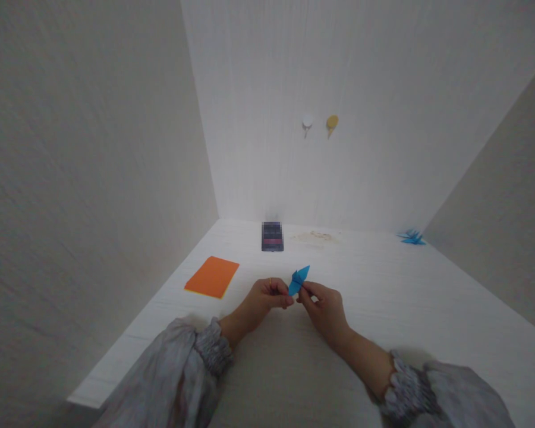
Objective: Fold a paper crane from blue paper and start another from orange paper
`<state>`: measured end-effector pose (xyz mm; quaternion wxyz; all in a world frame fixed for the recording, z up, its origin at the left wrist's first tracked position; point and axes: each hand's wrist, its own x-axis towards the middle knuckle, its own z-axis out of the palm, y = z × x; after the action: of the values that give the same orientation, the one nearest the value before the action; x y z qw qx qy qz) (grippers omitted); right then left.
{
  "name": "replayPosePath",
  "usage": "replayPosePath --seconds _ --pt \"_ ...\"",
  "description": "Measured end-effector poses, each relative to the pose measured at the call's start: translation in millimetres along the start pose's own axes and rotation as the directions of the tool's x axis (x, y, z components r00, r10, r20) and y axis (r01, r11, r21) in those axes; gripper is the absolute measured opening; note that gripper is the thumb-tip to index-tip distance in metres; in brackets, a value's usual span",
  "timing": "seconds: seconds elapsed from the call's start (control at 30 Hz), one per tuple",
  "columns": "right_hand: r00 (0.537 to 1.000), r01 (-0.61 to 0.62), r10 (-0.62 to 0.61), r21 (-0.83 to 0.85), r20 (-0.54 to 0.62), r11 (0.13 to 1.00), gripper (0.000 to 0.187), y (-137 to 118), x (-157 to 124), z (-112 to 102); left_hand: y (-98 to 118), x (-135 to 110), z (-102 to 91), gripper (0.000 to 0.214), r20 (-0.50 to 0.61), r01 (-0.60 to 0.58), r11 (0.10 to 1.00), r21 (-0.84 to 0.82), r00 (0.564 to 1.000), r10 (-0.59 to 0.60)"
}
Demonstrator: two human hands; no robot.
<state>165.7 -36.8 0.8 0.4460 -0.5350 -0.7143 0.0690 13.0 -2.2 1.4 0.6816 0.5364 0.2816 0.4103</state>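
Observation:
A small blue folded-paper piece (298,280), pointed at its upper right end, is held between my two hands above the white tabletop. My left hand (270,293), with a ring on one finger, pinches its lower left end. On the other side, the fingertips of my right hand (323,303) grip its lower right edge. Fingers cover part of the paper's lower portion. To the left lies a stack of square orange paper (213,277), apart from both hands.
A dark phone-like device (272,236) with a blurred screen rests near the back wall. Several blue folded-paper pieces (412,236) sit in the far right corner. A white hook (307,123) and a yellow hook (332,122) are on the back wall. Side walls flank the white table (428,297).

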Motion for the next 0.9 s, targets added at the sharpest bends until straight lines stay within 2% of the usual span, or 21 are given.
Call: replayPosePath --seconds 0.3,0.43,0.57,0.73,0.9 --pt "0.999 -0.027 0.029 0.045 -0.036 0.999 0.021 0 5 -7 2 1 -1.5 0.021 -0.045 0.063 0.985 0.160 0.997 -0.057" --pt "0.999 -0.013 0.014 0.034 -0.032 0.999 0.023 2 3 -5 6 2 -1.2 0.030 -0.111 0.013 1.000 0.027 0.994 -0.010" --pt "1.000 -0.009 0.009 0.006 -0.005 1.000 0.022 4 0 -1 10 1 2.3 0.037 -0.076 0.028 0.994 -0.107 0.996 -0.036" --pt "0.998 0.026 -0.025 -0.025 0.062 0.999 0.021 1 0 -1 10 1 3.8 0.046 -0.010 0.027 0.996 -0.090 1.000 -0.028" --pt "0.980 0.121 -0.110 -0.061 0.167 0.991 0.019 -3 2 -3 4 3 0.5 0.035 -0.002 0.007 0.997 -0.073 1.000 -0.007"
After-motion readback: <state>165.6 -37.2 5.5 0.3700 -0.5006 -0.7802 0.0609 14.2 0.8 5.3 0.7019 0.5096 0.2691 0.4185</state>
